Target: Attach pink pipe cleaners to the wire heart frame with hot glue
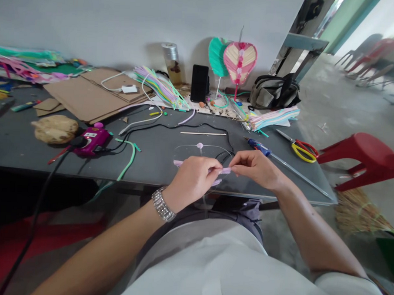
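Note:
My left hand [195, 175], with a silver watch on the wrist, is closed around a short bundle of lilac pipe cleaners [226, 170] just above the table's front edge. The thumb and fingertips of my right hand [253, 167] pinch the bundle's right end. Its left end sticks out past my left knuckles, and my fingers hide the middle. Just beyond my hands lies a thin wire loop [184, 145] with a small lilac knot [200, 146] on it. Behind that is a thin pale stick [203, 133].
A blue pen-like tool with a clear rod [302, 177] and scissors [304, 150] lie right. A magenta power socket [92, 140] with black cables sits left. Cardboard [95, 95], pipe cleaner bundles [158, 87], a phone [199, 83] and heart-shaped fans [240, 62] stand behind.

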{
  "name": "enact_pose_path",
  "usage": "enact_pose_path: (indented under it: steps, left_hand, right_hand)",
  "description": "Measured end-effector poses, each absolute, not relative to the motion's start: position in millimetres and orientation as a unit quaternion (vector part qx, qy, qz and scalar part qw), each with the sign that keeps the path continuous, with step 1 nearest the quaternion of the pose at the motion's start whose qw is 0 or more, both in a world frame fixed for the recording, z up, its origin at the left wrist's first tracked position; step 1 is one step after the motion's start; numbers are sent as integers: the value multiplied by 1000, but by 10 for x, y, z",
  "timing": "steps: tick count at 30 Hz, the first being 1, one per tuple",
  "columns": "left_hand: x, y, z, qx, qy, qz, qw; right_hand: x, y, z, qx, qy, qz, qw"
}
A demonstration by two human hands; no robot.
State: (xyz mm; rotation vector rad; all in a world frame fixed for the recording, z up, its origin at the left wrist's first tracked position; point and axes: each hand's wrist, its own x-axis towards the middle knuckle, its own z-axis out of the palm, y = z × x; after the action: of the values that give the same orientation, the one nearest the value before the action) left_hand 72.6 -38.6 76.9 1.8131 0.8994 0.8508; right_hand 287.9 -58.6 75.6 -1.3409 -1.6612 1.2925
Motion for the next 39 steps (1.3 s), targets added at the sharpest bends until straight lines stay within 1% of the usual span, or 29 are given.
enact_pose_path:
  steps: [4, 9, 13, 16, 19, 22, 25, 29, 39]
  left_hand:
    - [763, -357, 766, 731, 362, 358, 454]
    - [680, -345, 725, 761, 367, 377, 380]
    - [424, -377, 633, 664, 434, 483, 371]
    - [295, -425, 519, 582, 473, 514, 416]
    - [324, -482, 394, 538, 472, 503, 484]
    - [437, -514, 305, 563, 454, 467, 508]
    - [520, -503, 251, 604, 441, 441, 495]
    - [547, -453, 185, 624, 439, 441, 472]
    - [532, -414, 179, 695, 443, 431, 367]
  right_hand:
    - [2878, -593, 780, -507, -646, 475, 315]
    - [2918, -591, 770, -516, -642, 473, 313]
    - [2995, -578, 721, -531, -626, 471, 324]
    - [3019, -574, 699, -538, -627, 465, 318]
    - [2999, -571, 699, -544, -630, 461, 309]
    - [2978, -564, 707, -546, -632, 458, 305]
    - [2989, -553, 707, -545, -631, 460, 305]
    - [3013, -546, 687, -542, -630, 464, 307]
    - [2994, -542, 602, -546, -659, 435, 279]
